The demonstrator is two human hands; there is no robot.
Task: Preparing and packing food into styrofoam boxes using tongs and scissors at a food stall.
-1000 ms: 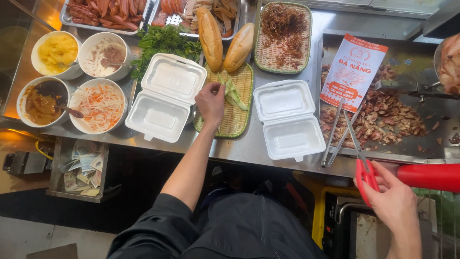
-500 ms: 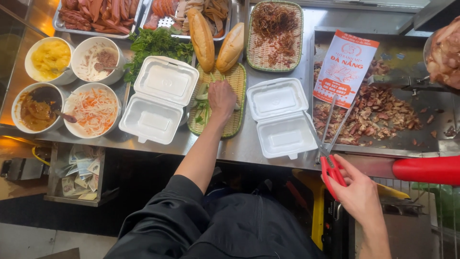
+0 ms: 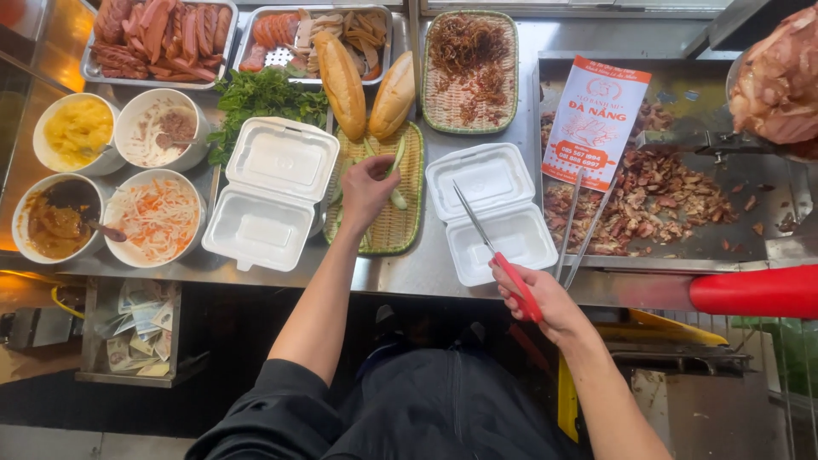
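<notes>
My left hand is over the woven green tray and pinches a long cucumber strip; other strips lie on the tray. My right hand grips red-handled scissors, whose blades reach over the open white foam box right of the tray. Another open white foam box sits left of the tray. Two baguettes lie at the tray's far end.
Four bowls of fillings stand at the left, with herbs and trays of sliced meats behind. A basket of shredded meat, a griddle with chopped meat, metal tongs, a paper bag and a red tube are at the right.
My right hand has brought the red scissors up from the counter's edge, their blades now over the right foam box. My left hand has lifted a cucumber strip off the woven tray.
</notes>
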